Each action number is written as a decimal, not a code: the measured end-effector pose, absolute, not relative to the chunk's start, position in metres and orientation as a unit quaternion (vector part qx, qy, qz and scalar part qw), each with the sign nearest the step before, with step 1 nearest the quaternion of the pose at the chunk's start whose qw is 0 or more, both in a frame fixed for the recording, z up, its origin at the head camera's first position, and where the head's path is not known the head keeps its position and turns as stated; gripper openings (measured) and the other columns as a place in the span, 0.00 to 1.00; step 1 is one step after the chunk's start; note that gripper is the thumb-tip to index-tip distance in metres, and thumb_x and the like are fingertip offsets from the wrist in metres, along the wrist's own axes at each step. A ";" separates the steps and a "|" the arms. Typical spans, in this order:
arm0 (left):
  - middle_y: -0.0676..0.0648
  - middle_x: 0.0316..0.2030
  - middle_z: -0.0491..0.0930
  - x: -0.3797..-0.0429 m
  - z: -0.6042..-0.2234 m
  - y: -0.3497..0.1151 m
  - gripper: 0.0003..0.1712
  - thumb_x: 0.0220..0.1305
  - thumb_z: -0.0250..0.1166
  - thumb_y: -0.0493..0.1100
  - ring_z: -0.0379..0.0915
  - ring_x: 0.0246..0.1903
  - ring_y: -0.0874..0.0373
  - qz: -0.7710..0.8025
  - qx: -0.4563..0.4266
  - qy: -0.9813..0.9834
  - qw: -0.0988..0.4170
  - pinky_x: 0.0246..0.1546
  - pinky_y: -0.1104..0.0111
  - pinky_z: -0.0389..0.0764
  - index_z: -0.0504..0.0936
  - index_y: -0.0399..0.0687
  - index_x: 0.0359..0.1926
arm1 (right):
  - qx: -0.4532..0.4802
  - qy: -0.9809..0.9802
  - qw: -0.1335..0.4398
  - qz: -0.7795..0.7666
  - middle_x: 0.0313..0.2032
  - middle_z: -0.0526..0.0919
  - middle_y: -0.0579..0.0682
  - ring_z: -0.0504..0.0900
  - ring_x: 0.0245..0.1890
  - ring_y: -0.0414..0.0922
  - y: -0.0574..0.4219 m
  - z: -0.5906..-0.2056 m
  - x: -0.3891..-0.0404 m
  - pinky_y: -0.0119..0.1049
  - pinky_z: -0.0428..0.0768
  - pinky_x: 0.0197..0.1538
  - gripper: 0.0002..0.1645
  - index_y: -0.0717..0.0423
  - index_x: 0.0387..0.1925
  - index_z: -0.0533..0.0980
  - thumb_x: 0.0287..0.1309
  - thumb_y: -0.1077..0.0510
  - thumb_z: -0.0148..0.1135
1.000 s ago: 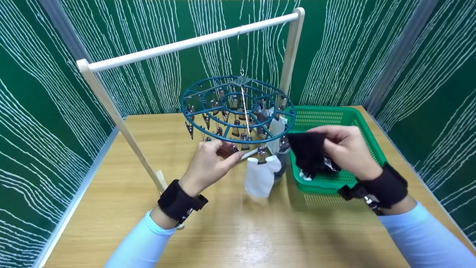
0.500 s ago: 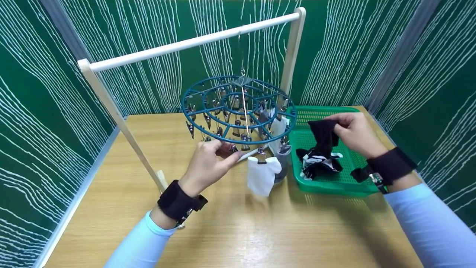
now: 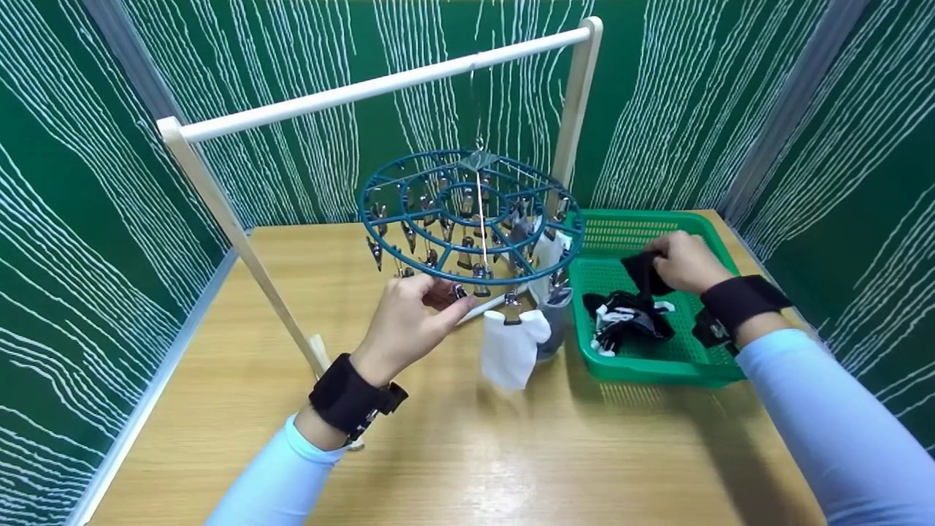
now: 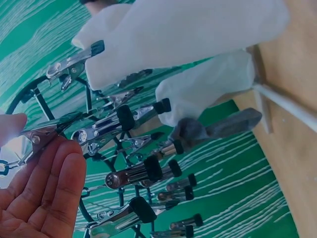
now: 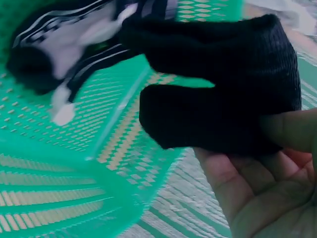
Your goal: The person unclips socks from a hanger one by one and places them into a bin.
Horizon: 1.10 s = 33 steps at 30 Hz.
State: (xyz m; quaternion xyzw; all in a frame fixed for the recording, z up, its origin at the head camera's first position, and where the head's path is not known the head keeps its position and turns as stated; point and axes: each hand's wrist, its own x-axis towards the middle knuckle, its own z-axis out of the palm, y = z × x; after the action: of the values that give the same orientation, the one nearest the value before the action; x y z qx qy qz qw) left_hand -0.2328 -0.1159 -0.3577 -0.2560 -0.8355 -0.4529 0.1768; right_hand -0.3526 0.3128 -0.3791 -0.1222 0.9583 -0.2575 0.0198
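My left hand [image 3: 409, 329] pinches a metal clip [image 4: 41, 138] at the near edge of a round teal clip hanger [image 3: 467, 278], thumb on one side and fingers on the other. Over the green basket [image 3: 661, 371], my right hand [image 3: 690, 264] holds a black sock [image 5: 223, 94] between thumb and fingers. In the right wrist view the sock is folded over, its ribbed cuff toward the palm. Below it in the basket lie black-and-white patterned socks [image 3: 630, 321]. A white sock [image 3: 513, 352] hangs from a clip just right of my left hand.
The hanger is hooked on a white rail [image 3: 329, 95] with wooden posts. More clips [image 4: 133, 173] dangle from it, several without cloth. Another white sock [image 4: 208, 87] and a grey sock [image 4: 223, 126] hang at its right side, close to the basket.
My right hand has drawn the black sock away from the hanger, rightward and back over the basket. My left hand stays at the same clip.
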 end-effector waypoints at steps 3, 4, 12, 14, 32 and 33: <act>0.40 0.34 0.92 -0.233 -0.358 -0.116 0.10 0.68 0.77 0.40 0.90 0.33 0.50 -0.452 -0.256 -0.837 0.174 0.41 0.62 0.93 0.90 0.34 0.38 | -0.138 0.962 0.021 -0.235 0.58 0.81 0.81 0.85 0.52 0.73 0.314 -0.392 -0.359 0.53 0.85 0.46 0.23 0.78 0.62 0.79 0.75 0.70 0.47; 0.40 0.34 0.92 -0.233 -0.358 -0.116 0.10 0.68 0.77 0.40 0.90 0.33 0.51 -0.451 -0.256 -0.837 0.174 0.41 0.62 0.93 0.90 0.35 0.38 | -0.145 0.963 0.020 -0.227 0.57 0.82 0.81 0.85 0.52 0.73 0.313 -0.396 -0.360 0.57 0.86 0.49 0.23 0.78 0.61 0.79 0.74 0.70 0.47; 0.41 0.34 0.92 -0.233 -0.357 -0.116 0.09 0.68 0.77 0.39 0.90 0.33 0.50 -0.452 -0.257 -0.835 0.178 0.42 0.62 0.92 0.90 0.35 0.38 | -0.208 0.959 0.097 -0.165 0.23 0.79 0.53 0.73 0.24 0.47 0.294 -0.415 -0.363 0.41 0.71 0.33 0.16 0.62 0.27 0.79 0.72 0.66 0.53; 0.40 0.34 0.92 -0.233 -0.357 -0.115 0.09 0.68 0.77 0.39 0.90 0.33 0.50 -0.451 -0.259 -0.834 0.182 0.41 0.61 0.93 0.90 0.35 0.38 | -0.225 0.956 0.121 -0.147 0.21 0.75 0.47 0.71 0.23 0.44 0.288 -0.418 -0.362 0.40 0.70 0.35 0.18 0.57 0.23 0.76 0.73 0.65 0.54; 0.39 0.35 0.93 -0.234 -0.358 -0.117 0.10 0.67 0.78 0.40 0.91 0.34 0.48 -0.446 -0.263 -0.835 0.188 0.41 0.60 0.93 0.90 0.34 0.39 | -0.249 0.946 0.092 -0.184 0.54 0.89 0.71 0.86 0.57 0.70 0.278 -0.404 -0.355 0.66 0.83 0.63 0.19 0.73 0.56 0.84 0.70 0.64 0.67; 0.40 0.35 0.93 -0.234 -0.358 -0.117 0.10 0.67 0.78 0.40 0.91 0.33 0.49 -0.445 -0.263 -0.835 0.187 0.41 0.60 0.93 0.91 0.34 0.38 | -0.243 0.946 0.080 -0.199 0.57 0.87 0.73 0.84 0.60 0.71 0.277 -0.400 -0.353 0.67 0.81 0.65 0.21 0.74 0.59 0.82 0.71 0.64 0.67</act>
State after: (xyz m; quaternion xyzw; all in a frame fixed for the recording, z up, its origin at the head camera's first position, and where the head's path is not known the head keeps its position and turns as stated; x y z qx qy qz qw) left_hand -0.2341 -0.1168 -0.3579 -0.2627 -0.8354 -0.4451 0.1868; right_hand -0.3531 0.2772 -0.3996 -0.2431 0.9460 -0.1987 0.0802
